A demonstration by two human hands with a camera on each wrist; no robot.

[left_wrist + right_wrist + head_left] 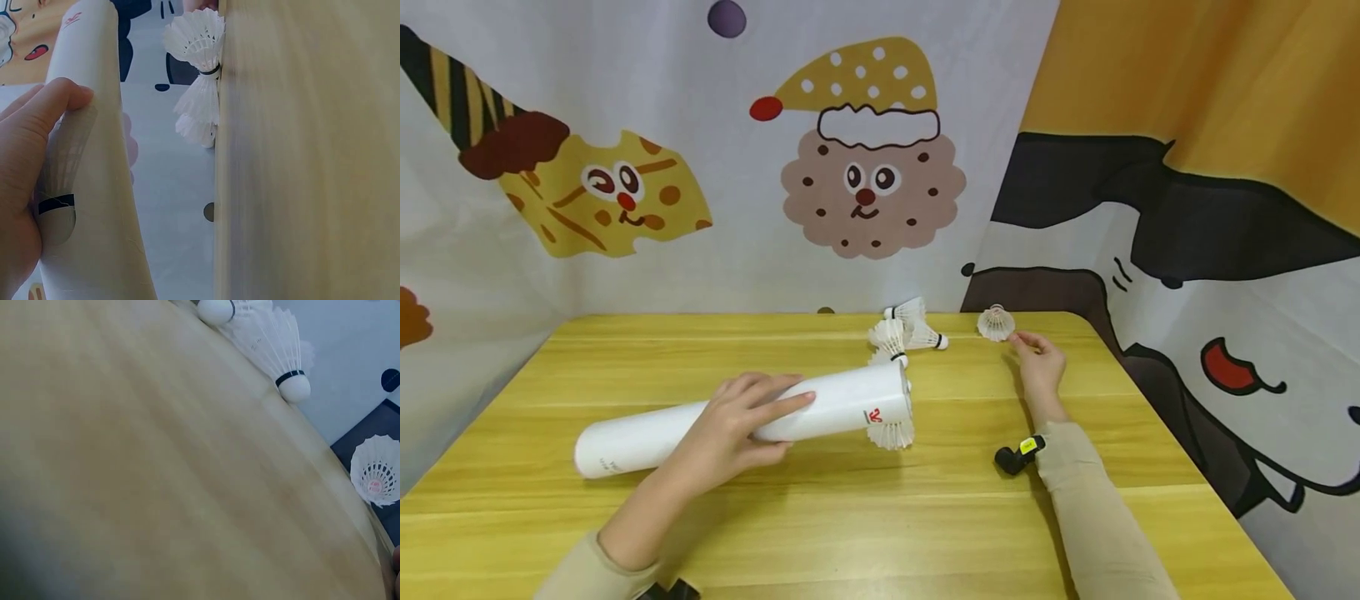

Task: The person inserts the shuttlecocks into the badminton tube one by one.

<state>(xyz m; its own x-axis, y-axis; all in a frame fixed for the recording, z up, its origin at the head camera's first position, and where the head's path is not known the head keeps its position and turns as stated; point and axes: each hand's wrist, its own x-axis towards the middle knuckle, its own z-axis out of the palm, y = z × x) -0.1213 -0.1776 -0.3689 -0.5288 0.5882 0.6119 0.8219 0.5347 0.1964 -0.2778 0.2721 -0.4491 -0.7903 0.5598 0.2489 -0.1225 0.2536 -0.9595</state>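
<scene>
My left hand (733,429) grips a long white shuttlecock tube (842,404), thumb on the near side and fingers over the top. The tube lies slanted, its right end raised; the left wrist view shows a shuttlecock picture on its side. At the back right, a white feather shuttlecock (996,323) stands with its skirt facing me. Beside its lower right rim are the fingertips of my right hand (1041,371). In the right wrist view a small gap separates this shuttlecock (375,475) from the fingers (397,562), which are mostly cut off.
Several shuttlecocks (889,337) cluster at the back of the wooden table (880,525), beyond the tube's right end. Another shuttlecock (892,436) shows partly beneath that end. A printed curtain (700,283) hangs directly behind the table's back edge.
</scene>
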